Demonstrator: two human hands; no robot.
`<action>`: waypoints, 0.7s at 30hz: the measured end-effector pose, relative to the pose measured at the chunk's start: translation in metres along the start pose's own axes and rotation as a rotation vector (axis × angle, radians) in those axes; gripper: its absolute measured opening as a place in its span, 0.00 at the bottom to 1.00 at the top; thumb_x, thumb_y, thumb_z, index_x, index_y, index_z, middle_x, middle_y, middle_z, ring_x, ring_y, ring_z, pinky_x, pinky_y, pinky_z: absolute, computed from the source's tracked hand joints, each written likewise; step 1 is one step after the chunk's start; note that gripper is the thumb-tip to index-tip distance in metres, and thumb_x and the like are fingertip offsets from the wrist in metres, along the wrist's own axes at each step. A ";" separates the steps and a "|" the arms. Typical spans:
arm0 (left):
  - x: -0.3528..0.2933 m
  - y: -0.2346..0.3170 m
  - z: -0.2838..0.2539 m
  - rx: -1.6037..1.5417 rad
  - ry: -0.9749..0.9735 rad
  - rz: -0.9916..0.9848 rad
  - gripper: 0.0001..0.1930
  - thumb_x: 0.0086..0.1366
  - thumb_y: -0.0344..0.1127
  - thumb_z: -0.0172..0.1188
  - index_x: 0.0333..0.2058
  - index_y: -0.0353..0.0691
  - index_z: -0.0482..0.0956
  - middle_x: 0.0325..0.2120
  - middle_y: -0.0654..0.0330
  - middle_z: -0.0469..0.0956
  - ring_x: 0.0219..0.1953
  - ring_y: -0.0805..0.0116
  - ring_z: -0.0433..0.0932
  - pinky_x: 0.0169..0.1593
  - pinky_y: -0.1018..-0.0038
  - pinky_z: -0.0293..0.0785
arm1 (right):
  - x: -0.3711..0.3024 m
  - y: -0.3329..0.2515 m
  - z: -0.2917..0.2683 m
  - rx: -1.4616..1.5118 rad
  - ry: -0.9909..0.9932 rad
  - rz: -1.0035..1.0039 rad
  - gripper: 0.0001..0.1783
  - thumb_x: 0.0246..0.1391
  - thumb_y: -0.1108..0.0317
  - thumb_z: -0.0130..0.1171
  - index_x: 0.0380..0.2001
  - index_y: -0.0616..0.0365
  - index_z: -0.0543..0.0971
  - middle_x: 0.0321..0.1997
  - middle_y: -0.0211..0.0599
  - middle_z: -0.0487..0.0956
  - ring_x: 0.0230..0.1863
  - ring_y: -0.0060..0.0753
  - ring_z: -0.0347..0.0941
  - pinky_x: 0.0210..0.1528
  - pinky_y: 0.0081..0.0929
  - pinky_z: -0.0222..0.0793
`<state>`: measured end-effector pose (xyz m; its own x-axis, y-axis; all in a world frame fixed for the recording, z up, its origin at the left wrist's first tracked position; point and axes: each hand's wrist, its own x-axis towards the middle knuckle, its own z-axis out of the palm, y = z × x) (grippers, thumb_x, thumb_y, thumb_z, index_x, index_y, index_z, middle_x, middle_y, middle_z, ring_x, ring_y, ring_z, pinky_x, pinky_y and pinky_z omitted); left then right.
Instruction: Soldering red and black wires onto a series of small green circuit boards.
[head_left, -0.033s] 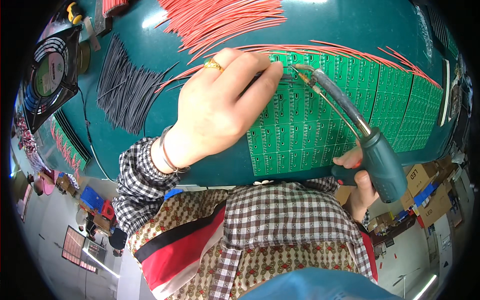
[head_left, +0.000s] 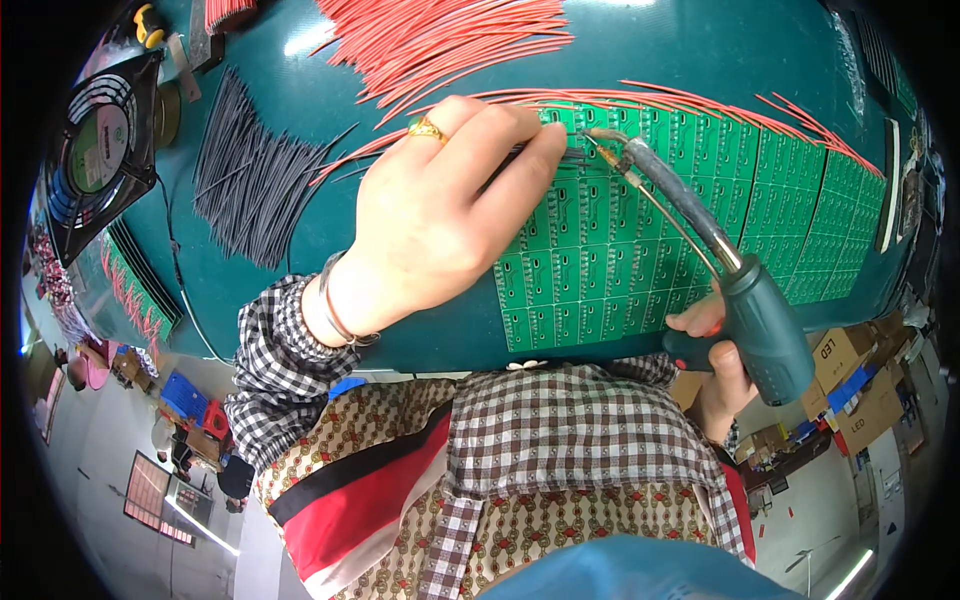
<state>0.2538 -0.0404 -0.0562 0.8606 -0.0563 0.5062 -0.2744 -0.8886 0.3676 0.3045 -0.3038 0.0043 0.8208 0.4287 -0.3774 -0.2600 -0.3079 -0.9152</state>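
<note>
My left hand (head_left: pixel 440 210) is over the far left part of the green circuit board panels (head_left: pixel 640 225), thumb and fingers pinched together. Dark wires (head_left: pixel 573 157) show between its fingers and beyond the fingertips; how many are held is hidden. My right hand (head_left: pixel 728 375) grips the dark green handle of a gun-shaped soldering iron (head_left: pixel 765 330). Its tip is at the far row of boards, just right of my left fingertips; whether it touches a wire or pad cannot be made out. Red wires (head_left: pixel 660 95) lie along the far edge of the panels.
A heap of red wires (head_left: pixel 450 40) lies at the back, a bundle of black wires (head_left: pixel 250 170) to the left. Further left stands a black fan (head_left: pixel 100 150) with its cable. More wired boards (head_left: pixel 140 285) sit by the left table edge. Cardboard boxes (head_left: pixel 865 400) stand beyond the right side.
</note>
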 end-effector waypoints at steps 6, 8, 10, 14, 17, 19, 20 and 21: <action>0.001 0.000 0.000 -0.002 -0.002 0.006 0.16 0.39 0.18 0.61 0.33 0.35 0.79 0.26 0.61 0.73 0.25 0.69 0.74 0.25 0.77 0.68 | 0.000 0.001 -0.001 0.027 -0.008 0.009 0.40 0.45 0.49 0.62 0.46 0.78 0.65 0.24 0.39 0.72 0.25 0.35 0.72 0.30 0.33 0.75; 0.001 0.000 -0.001 -0.002 -0.006 0.005 0.16 0.39 0.19 0.61 0.33 0.35 0.79 0.26 0.61 0.73 0.25 0.69 0.74 0.25 0.77 0.68 | -0.001 0.002 -0.002 0.046 -0.009 0.020 0.40 0.45 0.49 0.62 0.47 0.77 0.64 0.25 0.39 0.72 0.26 0.35 0.72 0.31 0.34 0.75; 0.001 0.000 -0.001 -0.002 -0.010 0.005 0.16 0.39 0.19 0.61 0.33 0.35 0.79 0.26 0.62 0.73 0.25 0.69 0.74 0.25 0.77 0.68 | -0.001 0.004 -0.004 0.075 -0.038 0.036 0.40 0.46 0.50 0.63 0.48 0.78 0.63 0.25 0.40 0.72 0.27 0.35 0.72 0.32 0.35 0.76; 0.001 0.000 0.000 0.002 -0.007 0.006 0.17 0.39 0.19 0.61 0.33 0.35 0.79 0.26 0.62 0.73 0.25 0.69 0.74 0.24 0.78 0.68 | -0.002 0.003 -0.003 0.086 -0.036 0.050 0.40 0.46 0.50 0.62 0.48 0.78 0.63 0.25 0.39 0.72 0.27 0.34 0.72 0.32 0.35 0.76; 0.001 0.000 -0.001 0.006 -0.010 0.006 0.17 0.39 0.19 0.61 0.33 0.35 0.79 0.26 0.62 0.73 0.25 0.69 0.74 0.24 0.78 0.68 | -0.003 0.004 -0.007 0.109 -0.008 0.016 0.40 0.46 0.49 0.61 0.48 0.78 0.64 0.26 0.40 0.73 0.27 0.35 0.73 0.32 0.34 0.76; 0.002 0.000 -0.001 0.007 -0.012 0.008 0.17 0.39 0.18 0.61 0.33 0.35 0.79 0.26 0.62 0.73 0.25 0.69 0.74 0.25 0.78 0.68 | -0.003 0.004 -0.010 -0.001 0.008 -0.001 0.40 0.47 0.49 0.61 0.48 0.77 0.64 0.28 0.42 0.74 0.28 0.37 0.74 0.31 0.33 0.75; 0.002 0.000 0.000 0.007 -0.013 0.008 0.17 0.39 0.18 0.61 0.33 0.35 0.79 0.26 0.62 0.73 0.25 0.68 0.74 0.25 0.78 0.68 | -0.002 0.003 -0.007 -0.001 0.009 -0.001 0.40 0.47 0.49 0.61 0.48 0.77 0.64 0.28 0.42 0.74 0.28 0.37 0.74 0.31 0.33 0.75; 0.002 0.000 0.000 0.007 -0.015 0.008 0.17 0.39 0.18 0.61 0.33 0.35 0.79 0.26 0.62 0.73 0.25 0.68 0.74 0.25 0.78 0.69 | -0.001 0.000 -0.002 0.032 0.013 0.007 0.40 0.47 0.49 0.61 0.48 0.78 0.64 0.28 0.43 0.74 0.28 0.38 0.74 0.31 0.32 0.75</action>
<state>0.2554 -0.0405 -0.0557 0.8646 -0.0696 0.4975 -0.2779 -0.8914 0.3582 0.3048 -0.3054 0.0050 0.8255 0.4152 -0.3823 -0.2820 -0.2833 -0.9166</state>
